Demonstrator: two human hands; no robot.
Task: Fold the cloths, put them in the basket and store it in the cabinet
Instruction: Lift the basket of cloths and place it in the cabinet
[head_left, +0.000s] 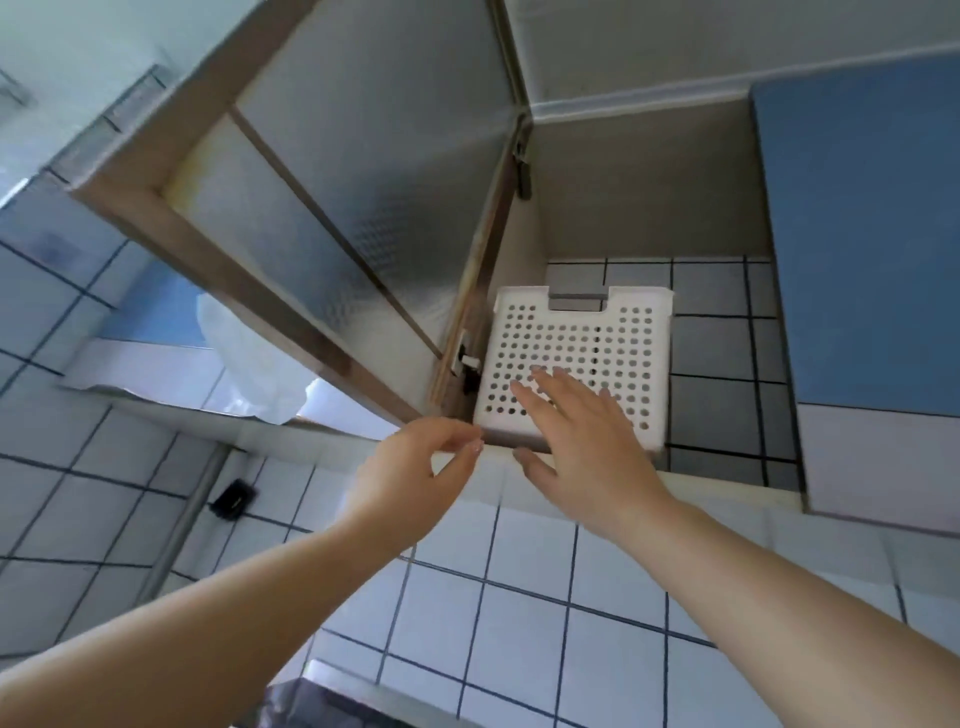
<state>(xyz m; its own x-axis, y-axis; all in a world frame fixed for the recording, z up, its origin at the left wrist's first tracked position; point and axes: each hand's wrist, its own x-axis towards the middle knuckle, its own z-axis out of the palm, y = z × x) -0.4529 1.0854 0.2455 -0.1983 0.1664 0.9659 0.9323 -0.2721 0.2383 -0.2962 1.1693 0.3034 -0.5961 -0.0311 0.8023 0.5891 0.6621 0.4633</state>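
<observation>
The white perforated basket (574, 364) sits inside the open wall cabinet (644, 218), tucked against its left wall, its near face at the shelf's front edge. The right hand (587, 441) lies against that face with fingers (540, 387) straight and spread, gripping nothing, seemingly to push the basket deeper so the door can shut. The left hand (415, 462) hovers at the basket's near-left corner, fingers loosely curled, thumb and forefinger close together but holding nothing, probably to steady it. The frosted-glass door (332, 208) stands swung open to the left. No cloths show from this low angle.
</observation>
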